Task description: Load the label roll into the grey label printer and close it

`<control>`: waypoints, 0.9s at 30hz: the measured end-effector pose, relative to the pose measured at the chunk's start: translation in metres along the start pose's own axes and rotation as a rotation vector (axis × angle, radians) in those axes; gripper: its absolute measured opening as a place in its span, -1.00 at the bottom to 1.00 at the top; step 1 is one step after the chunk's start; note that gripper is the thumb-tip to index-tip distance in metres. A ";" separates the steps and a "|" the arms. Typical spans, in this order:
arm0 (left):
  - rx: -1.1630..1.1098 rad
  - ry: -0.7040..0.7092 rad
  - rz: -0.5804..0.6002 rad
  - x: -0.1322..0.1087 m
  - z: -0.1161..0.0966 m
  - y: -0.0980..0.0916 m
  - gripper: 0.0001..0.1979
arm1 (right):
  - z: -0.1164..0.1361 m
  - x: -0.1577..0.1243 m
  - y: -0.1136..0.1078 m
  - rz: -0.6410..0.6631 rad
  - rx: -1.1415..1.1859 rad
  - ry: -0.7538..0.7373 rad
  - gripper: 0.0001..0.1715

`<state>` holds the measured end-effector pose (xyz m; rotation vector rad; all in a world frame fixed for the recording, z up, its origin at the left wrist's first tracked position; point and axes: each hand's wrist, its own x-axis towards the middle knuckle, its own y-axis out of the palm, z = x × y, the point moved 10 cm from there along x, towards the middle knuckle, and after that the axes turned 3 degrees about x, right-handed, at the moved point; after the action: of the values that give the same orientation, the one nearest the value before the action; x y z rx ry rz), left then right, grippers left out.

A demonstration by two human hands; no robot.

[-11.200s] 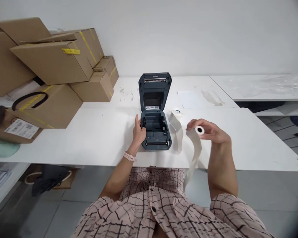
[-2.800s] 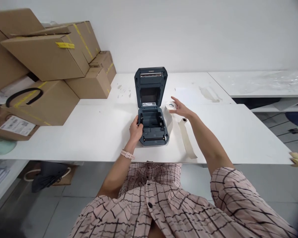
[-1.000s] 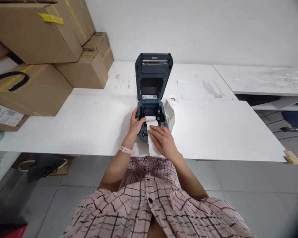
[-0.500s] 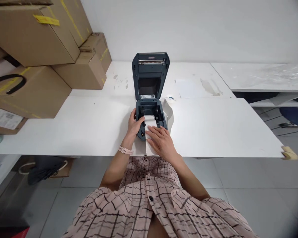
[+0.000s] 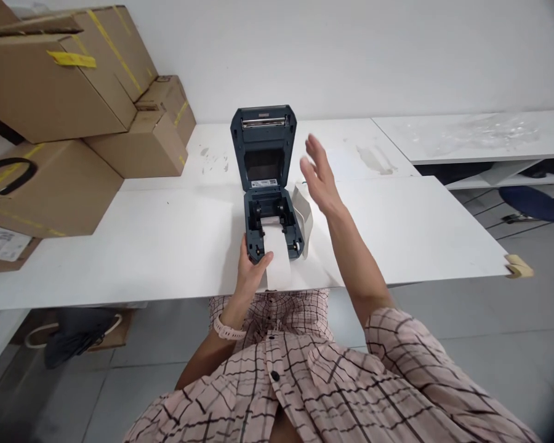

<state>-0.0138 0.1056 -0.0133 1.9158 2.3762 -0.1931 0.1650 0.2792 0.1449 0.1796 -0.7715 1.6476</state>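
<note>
Printer (image 5: 268,197), lid raised, is set mid-table (image 5: 143,246), with boxes (image 5: 55,98) at its 10 o'clock. Its 7 o'clock corner is clasped by the left hand (image 5: 252,274), thumb against the paper (image 5: 278,266); the right hand (image 5: 318,175) is held spread at 2 o'clock.

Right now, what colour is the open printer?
The printer is dark blue-grey, which shows best in the head view.

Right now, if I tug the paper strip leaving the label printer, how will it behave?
Probably floppy: the paper strip lies limp to the table edge. Likely light, thin, easily creased. May feed out freely, since the label printer stands open.
</note>
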 end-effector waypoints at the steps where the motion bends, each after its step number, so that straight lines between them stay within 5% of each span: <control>1: 0.009 0.006 0.000 -0.001 0.000 0.001 0.03 | -0.007 0.028 0.005 0.005 0.024 -0.006 -0.08; 4: 0.015 0.014 0.005 -0.004 0.001 0.001 0.02 | -0.029 0.094 0.025 0.036 0.111 0.078 0.00; 7: 0.009 0.003 0.052 -0.006 0.007 -0.001 0.08 | -0.037 0.110 0.034 0.038 0.203 0.178 0.07; 10: 0.016 0.000 0.116 -0.004 0.009 -0.012 0.02 | -0.016 0.073 0.028 0.012 0.218 0.122 0.04; 13: 0.021 -0.018 0.062 0.002 0.004 -0.038 -0.10 | 0.015 0.004 0.017 -0.032 0.103 0.058 -0.14; 17: 0.045 0.063 0.022 0.013 -0.024 -0.050 -0.16 | 0.027 -0.083 0.024 -0.005 -0.064 0.107 -0.46; 21: 0.035 0.060 0.005 0.021 -0.035 -0.033 -0.13 | 0.010 -0.128 0.041 -0.008 0.028 0.157 -0.42; 27: -0.044 0.044 0.098 0.021 -0.024 -0.009 -0.09 | -0.040 -0.151 0.056 -0.092 0.369 0.453 -0.05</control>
<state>-0.0268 0.1273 0.0081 2.0311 2.2855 -0.0921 0.1621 0.1772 0.0145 0.0927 -0.1128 1.6483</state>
